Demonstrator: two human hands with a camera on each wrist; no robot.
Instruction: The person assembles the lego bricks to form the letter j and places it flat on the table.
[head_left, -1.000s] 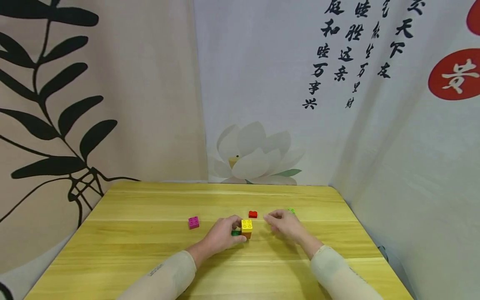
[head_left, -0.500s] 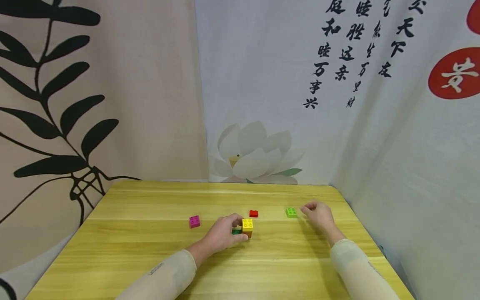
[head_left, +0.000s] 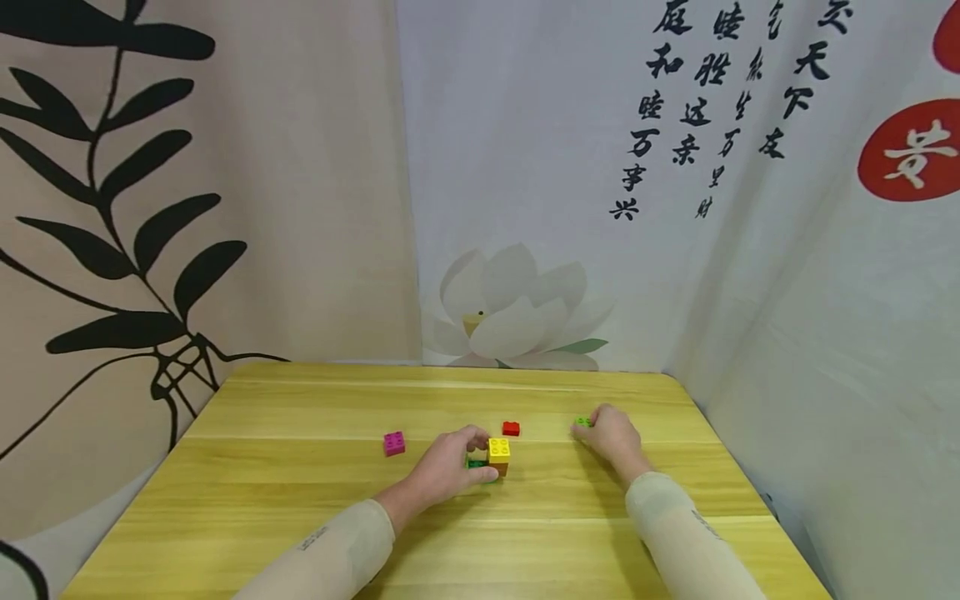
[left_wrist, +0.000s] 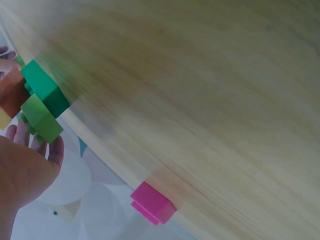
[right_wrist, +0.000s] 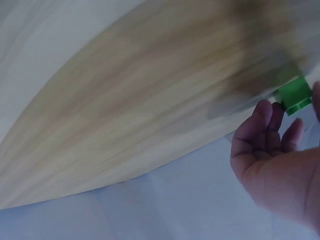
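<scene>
In the head view my left hand [head_left: 446, 467] holds a small stack of toy building bricks near the table's middle. A yellow brick [head_left: 498, 451] tops a brown-orange brick [head_left: 501, 471]. Beside them, a dark green brick [left_wrist: 46, 89] and a lime green brick [left_wrist: 42, 119] show in the left wrist view. My right hand [head_left: 613, 437] is further right and back, its thumb and fingers pinching a light green brick [right_wrist: 295, 94] on its two sides. Seen from the head, the hand hides part of that brick.
A red brick [head_left: 511, 428] lies just behind the stack, between the hands. To the left sits a magenta brick [head_left: 393, 443]. The wooden table [head_left: 315, 517] ends at a back edge below a printed curtain [head_left: 322, 208].
My right hand went rightward from near the stack, past the light green brick, then came back left onto it. The left hand stays at the stack.
</scene>
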